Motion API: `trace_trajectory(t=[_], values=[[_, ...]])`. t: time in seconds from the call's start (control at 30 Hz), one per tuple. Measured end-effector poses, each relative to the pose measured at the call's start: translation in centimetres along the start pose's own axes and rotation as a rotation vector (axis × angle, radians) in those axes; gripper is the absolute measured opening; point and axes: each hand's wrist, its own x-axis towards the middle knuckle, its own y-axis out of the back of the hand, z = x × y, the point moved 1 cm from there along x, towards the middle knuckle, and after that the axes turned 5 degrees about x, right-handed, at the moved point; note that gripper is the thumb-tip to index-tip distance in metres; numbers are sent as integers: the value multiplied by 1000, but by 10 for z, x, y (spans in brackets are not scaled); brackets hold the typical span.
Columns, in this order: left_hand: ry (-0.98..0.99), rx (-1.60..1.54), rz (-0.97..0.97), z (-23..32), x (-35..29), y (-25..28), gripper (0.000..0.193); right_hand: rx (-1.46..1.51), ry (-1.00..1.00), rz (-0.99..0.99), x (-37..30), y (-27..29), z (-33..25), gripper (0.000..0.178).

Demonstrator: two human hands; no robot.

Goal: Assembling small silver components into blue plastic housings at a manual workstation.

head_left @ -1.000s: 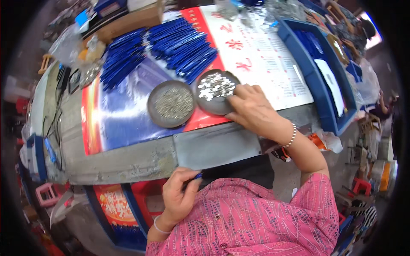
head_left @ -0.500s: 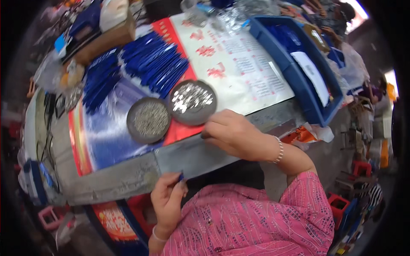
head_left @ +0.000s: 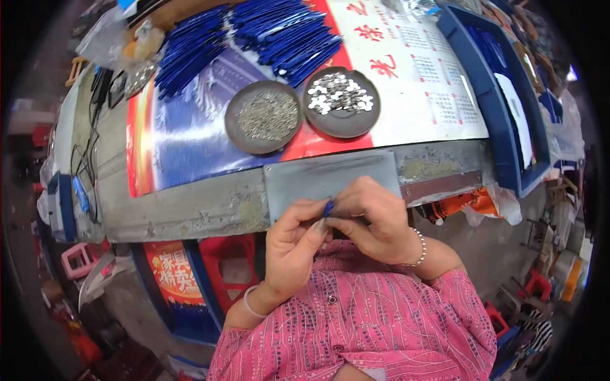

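A small dark blue piece (head_left: pixel 328 208), too small to name, is pinched between the fingertips of my left hand (head_left: pixel 295 243). My right hand (head_left: pixel 376 221) meets it there, its fingers closed around the same spot; whether they grip the blue piece or something smaller is hidden. Both hands are held over a grey metal plate (head_left: pixel 298 181) at the table's near edge. Beyond them stand two round dark bowls side by side. The left bowl (head_left: pixel 236 136) contains many tiny grey metal parts, the right bowl (head_left: pixel 343 127) shiny silver pieces.
Fanned blue flat strips (head_left: pixel 283 35) lie behind the bowls on a printed poster sheet (head_left: pixel 184 152). At the right stands a blue tray (head_left: pixel 473 95) with blue items and a white sheet. Below the table's left side are a blue crate (head_left: pixel 206 279) and a red stool (head_left: pixel 232 247).
My right hand has come away from beside the right bowl, back to my left hand. Both hands now meet at the blue piece. The view has shifted, too.
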Motion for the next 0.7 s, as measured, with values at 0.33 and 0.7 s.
trace_trajectory(t=[0.33,0.7], values=[[-30,47,66,4,0,-2,27,4,88,40,3,-2,1,22],[-208,178,-36,1,-3,-2,25,1035,-599,89,-6,-12,6,19]])
